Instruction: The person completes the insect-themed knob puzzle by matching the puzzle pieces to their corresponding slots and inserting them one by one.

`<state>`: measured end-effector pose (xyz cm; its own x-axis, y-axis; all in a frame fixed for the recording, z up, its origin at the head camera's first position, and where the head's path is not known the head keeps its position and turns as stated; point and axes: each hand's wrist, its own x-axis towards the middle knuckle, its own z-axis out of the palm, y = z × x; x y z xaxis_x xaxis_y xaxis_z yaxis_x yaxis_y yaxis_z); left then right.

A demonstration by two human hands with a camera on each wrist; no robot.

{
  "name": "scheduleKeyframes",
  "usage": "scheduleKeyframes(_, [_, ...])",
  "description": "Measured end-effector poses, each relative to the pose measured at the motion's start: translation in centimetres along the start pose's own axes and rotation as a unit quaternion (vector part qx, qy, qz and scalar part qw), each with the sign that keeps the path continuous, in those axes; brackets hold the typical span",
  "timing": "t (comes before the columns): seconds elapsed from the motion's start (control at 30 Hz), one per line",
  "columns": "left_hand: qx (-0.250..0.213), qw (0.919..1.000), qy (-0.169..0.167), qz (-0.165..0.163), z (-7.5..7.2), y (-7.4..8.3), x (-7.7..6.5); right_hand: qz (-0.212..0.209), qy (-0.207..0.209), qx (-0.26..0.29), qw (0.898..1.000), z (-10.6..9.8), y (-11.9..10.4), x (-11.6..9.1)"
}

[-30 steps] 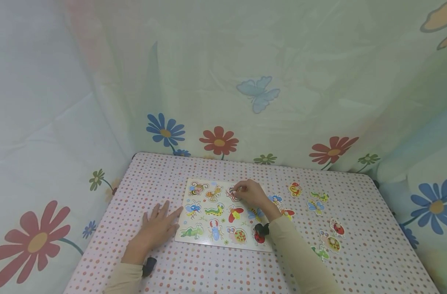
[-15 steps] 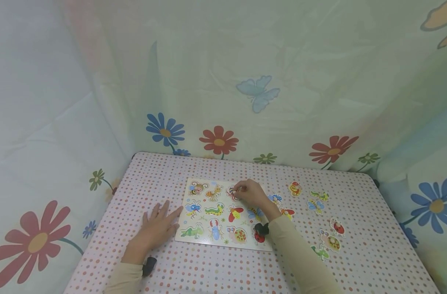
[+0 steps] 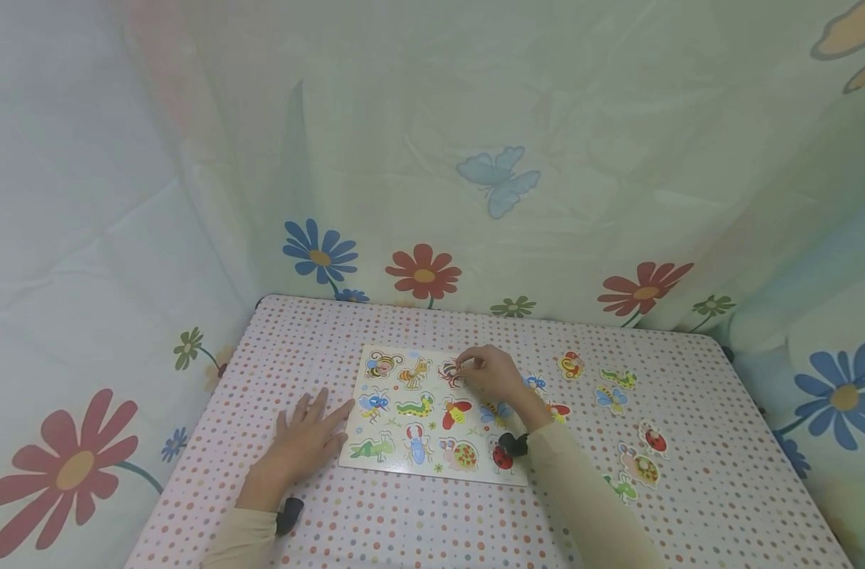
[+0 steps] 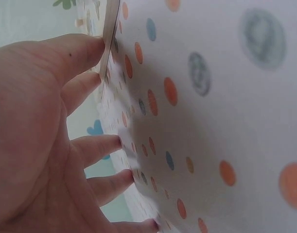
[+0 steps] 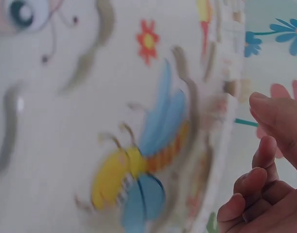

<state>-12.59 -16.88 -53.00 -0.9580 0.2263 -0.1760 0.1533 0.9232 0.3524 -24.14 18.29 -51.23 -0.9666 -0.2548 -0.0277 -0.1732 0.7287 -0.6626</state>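
Observation:
A wooden puzzle board [image 3: 432,431] printed with insects lies on the table. My left hand [image 3: 306,438] rests beside its left edge with fingers spread; in the left wrist view the thumb [image 4: 85,51] reaches the board's edge and other fingertips touch the cloth. My right hand [image 3: 492,373] hovers over the board's upper right, close to a red spider piece [image 3: 449,373]. In the right wrist view its fingers [image 5: 255,179] are loosely bent, with nothing seen between them and the thumb. A blue-winged insect picture [image 5: 133,162] shows on the board below.
Several loose insect pieces lie right of the board, among them a green caterpillar [image 3: 619,379], a blue-winged bug [image 3: 611,400], a ladybird [image 3: 653,439], a snail [image 3: 640,468] and a green grasshopper [image 3: 622,488]. A flower-printed curtain [image 3: 375,158] hangs behind the dotted tablecloth [image 3: 404,529].
My right hand has let go of the spider piece and shifted slightly right, so more of the spider shows. The left hand has stayed in place.

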Motion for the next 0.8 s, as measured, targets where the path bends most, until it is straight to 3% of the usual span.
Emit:
scheduleKeyframes(0.23, [0.000, 1.0000, -0.006, -0.003, 0.1, 0.0, 0.1, -0.017, 0.034, 0.000, 0.999, -2.1, 0.2, -1.4])
scheduleKeyframes(0.8, [-0.010, 0.9999, -0.013, -0.006, -0.5, 0.4, -0.2, 0.009, 0.087, -0.015, 0.996, -5.1, 3.4, -5.2])
